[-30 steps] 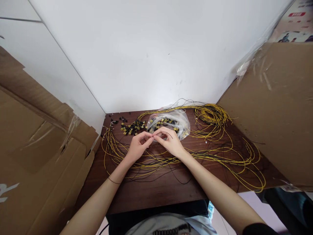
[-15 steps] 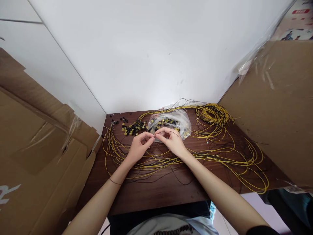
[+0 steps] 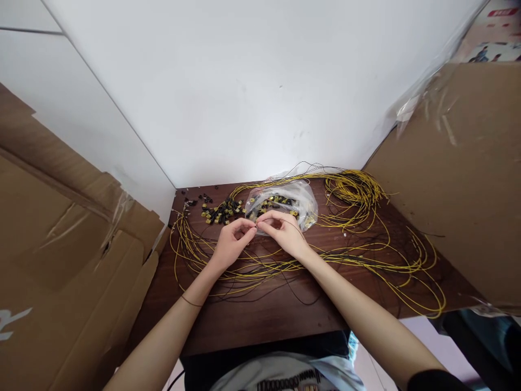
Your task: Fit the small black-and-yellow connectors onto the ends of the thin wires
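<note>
**Fine dark wire pinched between two hands above a wire-strewn worktop**

The thin dark wire runs from the meeting fingertips in a curve over the back of the right hand. The left hand faces it, fingertip to fingertip. In both, the grip is drawn together, thumb and forefinger clamped on the wire; any small piece at the meeting point is too small to make out. The wire should prove very light and flexible, springy enough to bow, with a smooth coat that may slide. It is best held close to the end being worked, since a longer free length would probably bend away.

Counts: hands, two; clear plastic bag, one, behind the fingers; round coil of yellow-and-black wire, one, at right rear; long spread of yellow-and-black strands, one, along the worktop, its strands too tangled to number. The black-and-yellow connectors, heaped beside the bag and visible inside it, are too many and overlapping to count. Cardboard stands on each side: left panel, right panel.
</note>
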`<state>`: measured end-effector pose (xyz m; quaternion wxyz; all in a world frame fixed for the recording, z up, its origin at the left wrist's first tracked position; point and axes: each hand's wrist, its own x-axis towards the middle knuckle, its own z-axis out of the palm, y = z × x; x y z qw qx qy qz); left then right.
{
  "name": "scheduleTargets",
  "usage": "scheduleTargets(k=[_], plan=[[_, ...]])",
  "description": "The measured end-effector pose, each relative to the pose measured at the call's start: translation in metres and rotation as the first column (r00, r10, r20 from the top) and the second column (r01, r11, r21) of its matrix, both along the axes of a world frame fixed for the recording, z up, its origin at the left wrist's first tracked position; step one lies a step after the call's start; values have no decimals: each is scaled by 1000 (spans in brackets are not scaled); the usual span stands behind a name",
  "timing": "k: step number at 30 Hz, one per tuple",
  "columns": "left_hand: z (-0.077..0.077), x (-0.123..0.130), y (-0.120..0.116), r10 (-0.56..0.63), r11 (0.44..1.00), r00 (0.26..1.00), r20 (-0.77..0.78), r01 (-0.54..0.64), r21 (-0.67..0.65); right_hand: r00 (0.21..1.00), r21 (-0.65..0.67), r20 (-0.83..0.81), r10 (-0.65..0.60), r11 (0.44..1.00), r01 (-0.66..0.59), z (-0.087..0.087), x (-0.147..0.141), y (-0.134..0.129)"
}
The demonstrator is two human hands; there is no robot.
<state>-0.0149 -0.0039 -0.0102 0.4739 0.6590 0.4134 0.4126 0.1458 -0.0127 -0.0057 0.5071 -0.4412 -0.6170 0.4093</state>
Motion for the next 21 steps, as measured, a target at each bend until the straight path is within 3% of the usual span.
scheduleTargets(k=[3, 8, 16, 21], plan=[[1, 0, 0, 2, 1000, 1000, -8, -2, -6, 1000, 6, 3, 3, 1000, -3, -1, 0, 0], [0, 0, 0, 0, 1000, 1000, -12, 0, -7, 979, -42, -201, 20, 999, -29, -5, -2, 1], [-3, 0, 1, 10, 1000, 1000, 1, -10, -9, 1000, 6, 1, -10, 1000, 10, 2, 0, -1], [-3, 0, 1, 2, 1000, 1000, 8, -2, -21, 989, -37, -145, 10, 999, -16, -3, -1, 1]])
